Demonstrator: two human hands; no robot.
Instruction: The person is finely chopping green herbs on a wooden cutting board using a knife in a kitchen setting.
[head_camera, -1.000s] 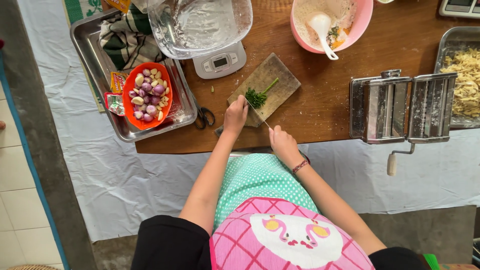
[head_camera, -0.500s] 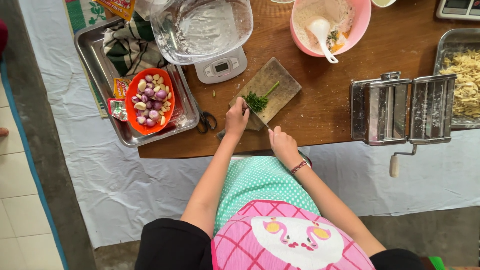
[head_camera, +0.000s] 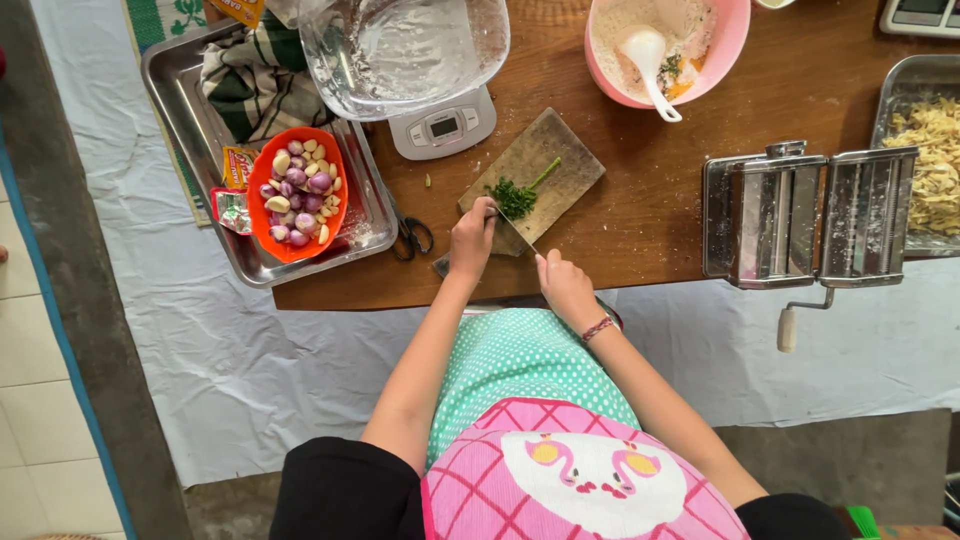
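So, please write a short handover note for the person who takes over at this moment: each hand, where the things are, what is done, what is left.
Left hand: fingers pressing the green herbs down on the wooden cutting board.
Right hand: shut on the knife, blade on the board beside the left fingers.
Things: board lies on the wooden table, in front of the kitchen scale; scissors lie left of it.
Done: the leafy end looks partly chopped into a small pile.
Left: the long stem is uncut.
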